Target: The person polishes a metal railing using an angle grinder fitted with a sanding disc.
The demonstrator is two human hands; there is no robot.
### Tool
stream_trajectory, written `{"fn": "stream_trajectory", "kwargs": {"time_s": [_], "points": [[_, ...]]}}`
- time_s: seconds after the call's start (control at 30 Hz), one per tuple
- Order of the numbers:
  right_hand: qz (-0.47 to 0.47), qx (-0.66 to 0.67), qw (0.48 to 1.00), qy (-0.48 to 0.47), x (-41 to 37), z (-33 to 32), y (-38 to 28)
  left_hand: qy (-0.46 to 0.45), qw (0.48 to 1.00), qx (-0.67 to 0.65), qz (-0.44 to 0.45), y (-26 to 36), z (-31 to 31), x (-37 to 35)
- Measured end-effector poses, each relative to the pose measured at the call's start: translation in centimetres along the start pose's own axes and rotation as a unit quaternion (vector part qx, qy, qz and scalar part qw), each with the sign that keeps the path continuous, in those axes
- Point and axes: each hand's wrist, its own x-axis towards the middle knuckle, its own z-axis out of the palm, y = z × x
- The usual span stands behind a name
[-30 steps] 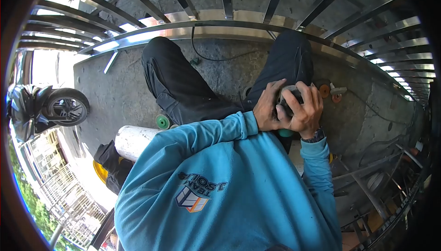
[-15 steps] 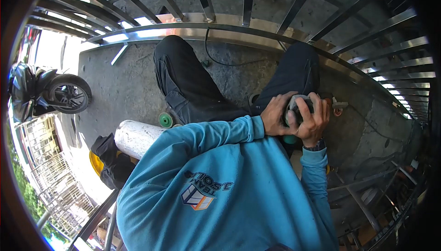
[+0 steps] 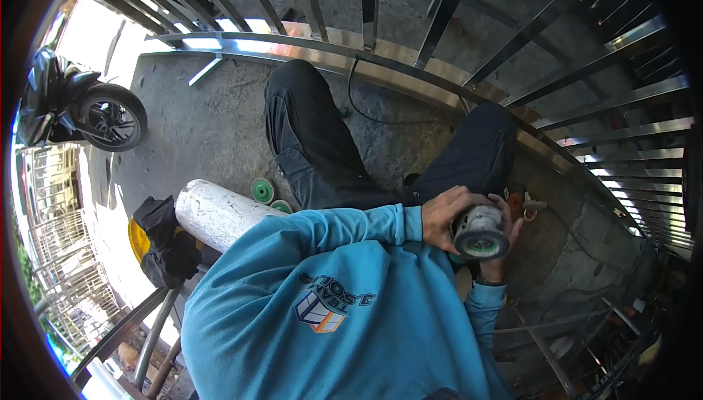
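Note:
An angle grinder (image 3: 480, 218) is held over my right thigh, its round disc (image 3: 481, 246) tilted up toward me with a green centre. My left hand (image 3: 443, 218) wraps round the grinder's head from the left, closed on it. On the other side, my right hand (image 3: 510, 235) cups the tool, its fingers running up along the right edge; its palm is partly hidden behind the disc. The grinder's body is mostly out of sight beneath its head and my hands.
Metal railing bars (image 3: 370, 12) curve across the front. A white-painted cylinder (image 3: 220, 213) and green discs (image 3: 262, 190) lie on the left. Farther left are a black bag (image 3: 170, 246) and a motorcycle wheel (image 3: 112, 117). A cable (image 3: 381, 118) runs over the concrete floor.
The grinder has turned so that its disc now faces me. My right hand's fingers have moved from across its top to its right side, and both hands have dropped slightly.

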Motion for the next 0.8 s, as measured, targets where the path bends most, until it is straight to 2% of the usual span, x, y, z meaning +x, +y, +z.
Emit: {"fn": "stream_trajectory", "kwargs": {"time_s": [0.03, 0.07, 0.13, 0.2, 0.27, 0.4, 0.47, 0.53, 0.6, 0.63, 0.67, 0.73, 0.8], "points": [[0.034, 0.063, 0.997, -0.005, 0.3, -0.4, 0.0, 0.003, 1.0, -0.028, 0.009, 0.7, 0.0, 0.9], [0.035, 0.062, 0.997, -0.006, 0.5, -0.5, 0.0, 0.005, 1.0, -0.028, 0.008, 1.4, -0.2, 1.7], [0.027, 0.081, 0.995, -0.051, 0.9, -0.4, -0.3, -0.069, 0.993, -0.025, 0.09, 3.2, -1.2, 4.9], [0.02, 0.097, 0.991, -0.095, 1.4, -0.2, -0.6, -0.071, 0.99, -0.039, 0.115, 4.5, -2.0, 7.1], [0.015, 0.115, 0.983, -0.139, 1.8, 0.1, -0.9, -0.114, 0.988, -0.057, 0.093, 4.9, -3.2, 8.7], [0.012, 0.156, 0.962, -0.224, 2.5, 0.9, -1.6, -0.118, 0.992, -0.047, 0.024, 4.8, -6.6, 11.2], [0.01, 0.177, 0.947, -0.266, 2.8, 1.3, -1.8, -0.153, 0.98, 0.125, 0.009, 3.7, -9.1, 11.7], [0.012, 0.184, 0.94, -0.287, 3.0, 1.9, -1.7, -0.312, 0.911, 0.248, -0.103, 1.2, -12.7, 11.0], [0.041, 0.203, 0.951, -0.231, 3.1, 2.6, -1.4, -0.403, 0.852, 0.182, -0.281, -3.7, -17.2, 9.6], [0.054, 0.225, 0.949, -0.215, 2.9, 2.4, -1.4, -0.431, 0.774, 0.271, -0.378, -7.2, -19.2, 7.8], [0.053, 0.224, 0.95, -0.21, 3.0, 2.2, -1.2, -0.5, 0.674, 0.312, -0.446, -12.5, -21.7, 5.4], [0.009, 0.241, 0.947, -0.211, 2.9, 1.6, -0.4, -0.558, 0.474, 0.332, -0.595, -17.9, -25.3, 2.4], [0.006, 0.232, 0.956, -0.18, 3.1, 0.9, 0.3, -0.554, 0.442, 0.309, -0.635, -23.7, -28.2, -3.0]]}}
